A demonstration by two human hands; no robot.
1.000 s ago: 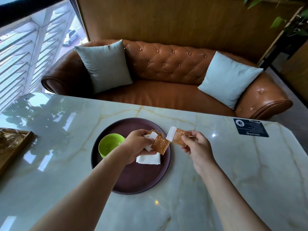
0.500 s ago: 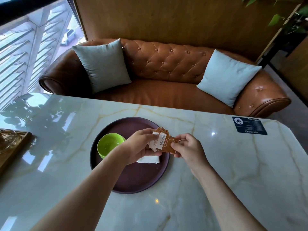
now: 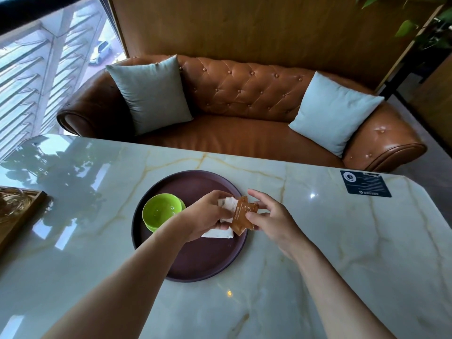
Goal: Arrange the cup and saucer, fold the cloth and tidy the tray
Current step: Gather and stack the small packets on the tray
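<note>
A round dark purple tray (image 3: 203, 263) lies on the marble table. On its left part stands a green cup (image 3: 161, 211). A folded white cloth (image 3: 217, 233) rests on the tray, mostly hidden under my left hand (image 3: 205, 217). That hand grips a small stack of orange-brown and white packets (image 3: 242, 214) above the tray's right edge. My right hand (image 3: 269, 216) touches the stack's right side with thumb and fingertips, its other fingers spread. No saucer is visible.
The marble table (image 3: 318, 253) carries a dark blue card (image 3: 364, 183) at the far right and a wooden tray with glassware (image 3: 14, 211) at the left edge. A brown leather sofa (image 3: 244, 133) with two pale cushions stands behind the table.
A second ago my right hand held one packet apart from the stack. It brought the packet onto the stack in my left hand, and its fingers now spread against the stack's edge.
</note>
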